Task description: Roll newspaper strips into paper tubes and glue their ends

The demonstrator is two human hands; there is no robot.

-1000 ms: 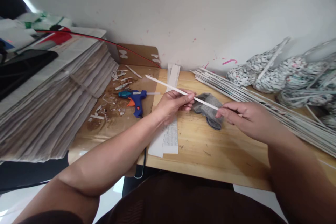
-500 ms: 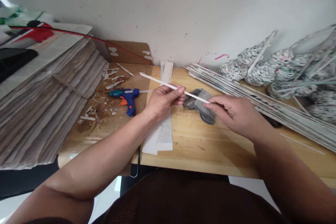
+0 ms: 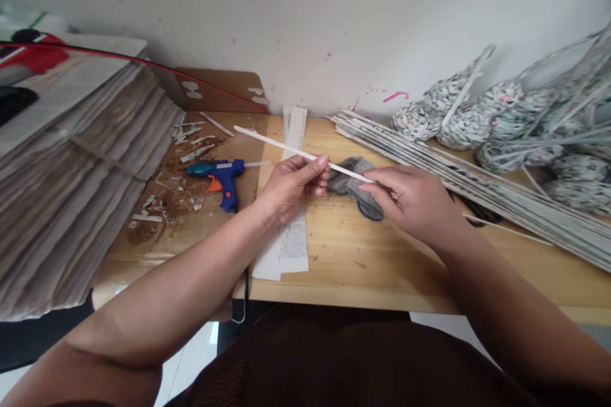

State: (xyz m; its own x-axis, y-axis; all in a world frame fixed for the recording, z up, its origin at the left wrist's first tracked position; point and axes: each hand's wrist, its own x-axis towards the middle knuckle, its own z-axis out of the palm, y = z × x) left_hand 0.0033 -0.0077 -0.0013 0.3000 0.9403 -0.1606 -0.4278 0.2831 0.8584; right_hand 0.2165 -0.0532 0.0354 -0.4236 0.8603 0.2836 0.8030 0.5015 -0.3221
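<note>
Stick [image 3: 267, 140] is pinched by left hand [image 3: 292, 187] and right hand [image 3: 414, 201], which hides one end.

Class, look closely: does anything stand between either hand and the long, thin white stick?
Nothing visible does: the left hand and the right hand both grip the long, thin white stick directly. The crumpled grey cloth lies beyond it on the pale wooden table.

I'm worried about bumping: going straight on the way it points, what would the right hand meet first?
Probably the left hand, holding the same white stick, though depth is hard to judge here.
</note>
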